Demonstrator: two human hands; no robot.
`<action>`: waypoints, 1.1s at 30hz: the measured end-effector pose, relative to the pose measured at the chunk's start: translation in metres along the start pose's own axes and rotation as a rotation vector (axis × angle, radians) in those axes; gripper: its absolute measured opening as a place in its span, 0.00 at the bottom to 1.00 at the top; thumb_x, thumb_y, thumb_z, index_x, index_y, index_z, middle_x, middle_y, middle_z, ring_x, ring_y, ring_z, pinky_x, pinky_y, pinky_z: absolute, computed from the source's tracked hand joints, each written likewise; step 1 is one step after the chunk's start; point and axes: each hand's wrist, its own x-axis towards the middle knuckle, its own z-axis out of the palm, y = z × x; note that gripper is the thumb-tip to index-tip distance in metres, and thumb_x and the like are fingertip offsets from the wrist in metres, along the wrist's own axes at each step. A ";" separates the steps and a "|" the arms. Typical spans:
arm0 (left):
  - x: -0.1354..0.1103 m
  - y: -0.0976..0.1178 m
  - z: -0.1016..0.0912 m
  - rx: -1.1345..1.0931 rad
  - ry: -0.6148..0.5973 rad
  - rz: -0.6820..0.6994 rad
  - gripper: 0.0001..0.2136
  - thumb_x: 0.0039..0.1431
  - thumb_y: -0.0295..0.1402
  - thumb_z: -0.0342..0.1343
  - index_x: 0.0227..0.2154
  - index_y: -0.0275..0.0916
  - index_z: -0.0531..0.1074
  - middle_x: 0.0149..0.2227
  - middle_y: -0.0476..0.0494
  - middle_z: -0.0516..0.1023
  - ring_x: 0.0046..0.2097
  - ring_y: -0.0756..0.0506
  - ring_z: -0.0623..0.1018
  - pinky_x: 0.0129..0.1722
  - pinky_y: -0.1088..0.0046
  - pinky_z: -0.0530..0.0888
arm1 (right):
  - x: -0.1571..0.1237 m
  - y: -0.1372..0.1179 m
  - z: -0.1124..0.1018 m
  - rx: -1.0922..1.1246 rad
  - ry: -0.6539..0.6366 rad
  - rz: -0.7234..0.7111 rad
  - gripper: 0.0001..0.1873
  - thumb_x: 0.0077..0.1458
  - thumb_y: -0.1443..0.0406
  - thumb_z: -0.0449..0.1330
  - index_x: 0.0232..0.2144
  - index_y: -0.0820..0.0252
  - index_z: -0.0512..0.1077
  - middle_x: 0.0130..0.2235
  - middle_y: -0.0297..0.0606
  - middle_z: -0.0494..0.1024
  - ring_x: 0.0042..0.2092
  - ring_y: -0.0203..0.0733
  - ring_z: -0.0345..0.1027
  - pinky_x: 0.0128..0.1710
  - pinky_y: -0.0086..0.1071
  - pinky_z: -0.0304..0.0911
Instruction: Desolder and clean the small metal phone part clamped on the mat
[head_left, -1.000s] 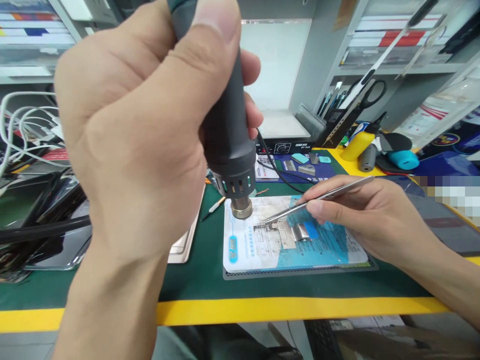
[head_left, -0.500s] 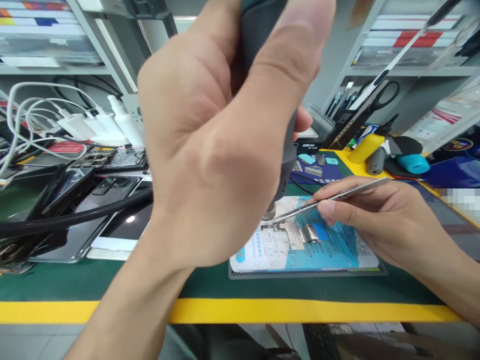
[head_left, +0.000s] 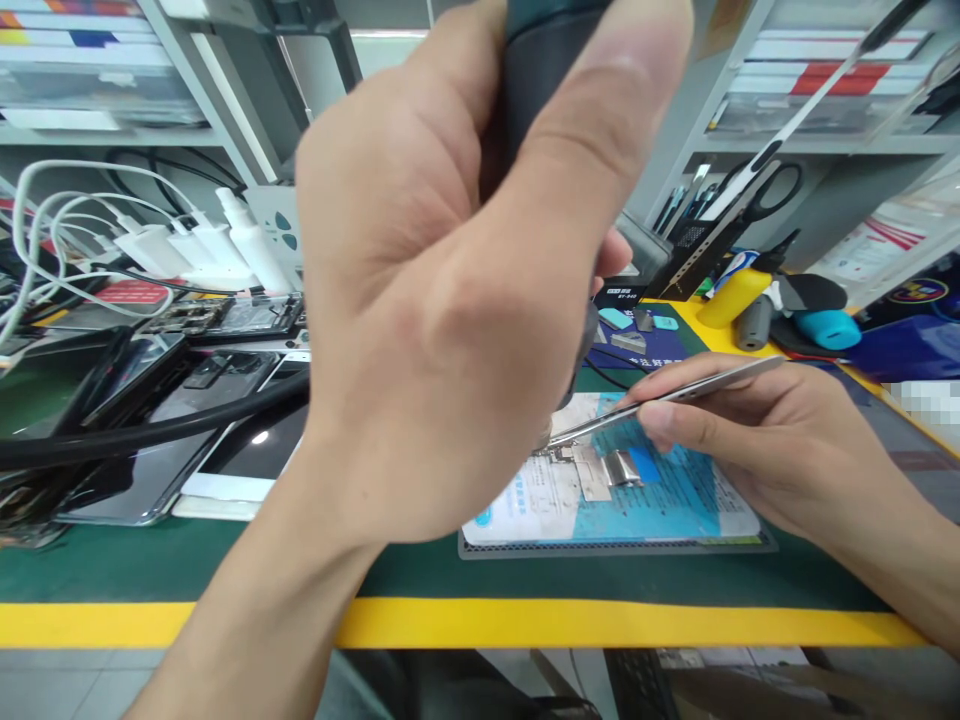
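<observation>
Left hand (head_left: 450,300) wrapped tight around dark hot-air handle (head_left: 547,90), close to camera, nozzle end hidden behind the fist just above small circuit board (head_left: 581,468). Right hand (head_left: 750,440) pinched shut on steel tweezers (head_left: 667,398), tips touching the board's left end. Board lying on blue-and-white mat (head_left: 660,505) on green counter (head_left: 225,565) with yellow edge. Phones (head_left: 225,440) piled at left; black hose (head_left: 150,430) across them.

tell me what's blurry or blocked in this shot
Head view: the left hand, close to the lens, looms soft and hides most of the hot-air tool; the right hand and tweezers look sharp; a pixelated patch sits at right.
</observation>
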 end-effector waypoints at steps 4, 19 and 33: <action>0.002 0.000 0.003 -0.046 0.045 -0.033 0.37 0.65 0.70 0.41 0.42 0.41 0.78 0.31 0.39 0.71 0.34 0.39 0.79 0.35 0.54 0.80 | 0.001 0.001 -0.001 -0.006 0.002 -0.010 0.08 0.50 0.59 0.81 0.33 0.49 0.89 0.31 0.32 0.83 0.32 0.35 0.70 0.29 0.28 0.61; -0.002 -0.011 -0.005 -0.346 0.053 0.162 0.34 0.65 0.70 0.45 0.41 0.42 0.76 0.26 0.43 0.65 0.43 0.33 0.79 0.36 0.53 0.75 | 0.003 0.008 -0.002 -0.025 0.001 -0.061 0.09 0.50 0.57 0.80 0.34 0.45 0.88 0.31 0.30 0.84 0.31 0.36 0.72 0.29 0.26 0.63; 0.001 -0.006 -0.005 -0.149 0.024 0.096 0.35 0.69 0.67 0.39 0.34 0.41 0.75 0.24 0.44 0.58 0.38 0.38 0.78 0.34 0.57 0.76 | 0.003 0.006 -0.001 -0.014 -0.005 -0.053 0.09 0.50 0.58 0.80 0.35 0.45 0.88 0.31 0.29 0.84 0.32 0.34 0.72 0.30 0.25 0.63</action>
